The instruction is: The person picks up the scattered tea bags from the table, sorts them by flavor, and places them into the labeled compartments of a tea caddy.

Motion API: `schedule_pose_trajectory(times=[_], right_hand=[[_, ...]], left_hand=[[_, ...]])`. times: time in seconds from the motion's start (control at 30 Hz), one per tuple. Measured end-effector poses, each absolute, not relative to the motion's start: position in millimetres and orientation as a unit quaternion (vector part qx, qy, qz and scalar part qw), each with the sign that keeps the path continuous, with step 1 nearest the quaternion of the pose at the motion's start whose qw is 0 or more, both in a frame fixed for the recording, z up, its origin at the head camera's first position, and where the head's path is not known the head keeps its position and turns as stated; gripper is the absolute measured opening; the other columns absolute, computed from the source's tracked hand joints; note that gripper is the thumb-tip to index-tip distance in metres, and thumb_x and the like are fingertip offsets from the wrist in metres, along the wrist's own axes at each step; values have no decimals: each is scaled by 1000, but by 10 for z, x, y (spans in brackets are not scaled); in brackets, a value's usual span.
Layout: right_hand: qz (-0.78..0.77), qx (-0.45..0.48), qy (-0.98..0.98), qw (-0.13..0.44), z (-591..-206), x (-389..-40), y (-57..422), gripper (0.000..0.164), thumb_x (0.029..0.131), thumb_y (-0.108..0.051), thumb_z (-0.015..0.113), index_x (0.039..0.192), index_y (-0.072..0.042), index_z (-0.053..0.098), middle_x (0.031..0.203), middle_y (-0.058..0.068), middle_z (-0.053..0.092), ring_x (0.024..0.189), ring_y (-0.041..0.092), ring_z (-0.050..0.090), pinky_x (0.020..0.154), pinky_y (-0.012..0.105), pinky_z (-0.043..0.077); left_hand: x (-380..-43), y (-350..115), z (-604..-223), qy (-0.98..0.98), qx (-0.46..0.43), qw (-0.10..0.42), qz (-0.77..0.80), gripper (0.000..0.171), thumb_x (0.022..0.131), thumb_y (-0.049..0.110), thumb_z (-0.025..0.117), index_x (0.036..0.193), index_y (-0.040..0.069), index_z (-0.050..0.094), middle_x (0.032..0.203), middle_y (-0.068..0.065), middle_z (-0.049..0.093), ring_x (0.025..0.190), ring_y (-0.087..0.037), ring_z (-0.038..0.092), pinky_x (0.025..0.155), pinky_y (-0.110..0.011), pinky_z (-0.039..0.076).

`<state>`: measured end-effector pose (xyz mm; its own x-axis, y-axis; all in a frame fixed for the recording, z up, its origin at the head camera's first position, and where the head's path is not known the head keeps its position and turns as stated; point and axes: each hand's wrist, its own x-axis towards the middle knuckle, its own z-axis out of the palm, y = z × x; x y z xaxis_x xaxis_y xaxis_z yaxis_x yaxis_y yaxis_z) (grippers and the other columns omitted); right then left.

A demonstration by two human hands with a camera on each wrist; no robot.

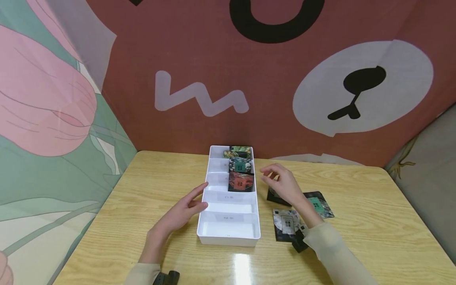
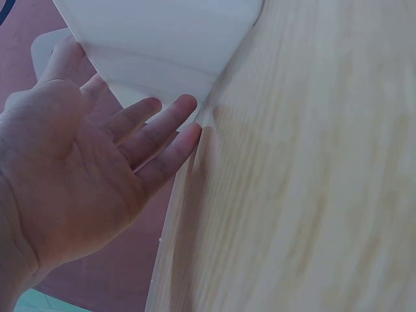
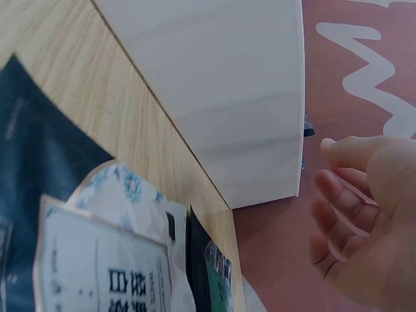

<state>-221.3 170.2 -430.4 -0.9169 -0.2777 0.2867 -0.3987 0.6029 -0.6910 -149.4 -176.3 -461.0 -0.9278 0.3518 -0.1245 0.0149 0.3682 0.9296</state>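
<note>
A long white divided box [image 1: 228, 242] stands on the table. My left hand [image 1: 179, 214] touches its left side with extended fingers, the fingertips against the white wall [image 2: 156, 58] in the left wrist view. To the right of the box my right hand [image 1: 284, 185] hovers with loosely curled fingers, holding nothing. Three far compartments contain sachets: a green patterned one [image 1: 240, 150], one with a teal label [image 1: 240, 166] and one with a red label [image 1: 241, 182]. The two nearer compartments show bare white floors and printed labels.
Right of the box lie a white-labelled sachet [image 1: 287, 224], a teal-labelled sachet [image 1: 325, 206] and a dark sachet [image 1: 276, 198] partly hidden under my right hand. The wooden table [image 1: 370, 209] meets a printed cloth backdrop [image 1: 199, 134] at the back.
</note>
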Motion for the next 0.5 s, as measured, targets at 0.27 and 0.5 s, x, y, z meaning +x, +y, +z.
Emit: schedule_pose_trajectory(times=[0.27,0.5], right_hand=[[383,185,-904,45,-4295,-2107,1797,22,95,-21,69,115,-12,71,108,5,67,87,18,62,73,32,52],[363,188,-913,9,-4350,-2012,1928,27,94,-21,70,119,-9,69,113,6,66,87,16,61,69,30,51]], left_hand=[[-1495,-1770,-4606,812,113,154,552,64,99,41,59,155,38,29,164,-5,26,130,-30,54,109,-49,43],[-1499,-1764,-4604,812,114,155,551,66,99,41,59,157,35,28,164,-7,26,129,-30,55,109,-49,44]])
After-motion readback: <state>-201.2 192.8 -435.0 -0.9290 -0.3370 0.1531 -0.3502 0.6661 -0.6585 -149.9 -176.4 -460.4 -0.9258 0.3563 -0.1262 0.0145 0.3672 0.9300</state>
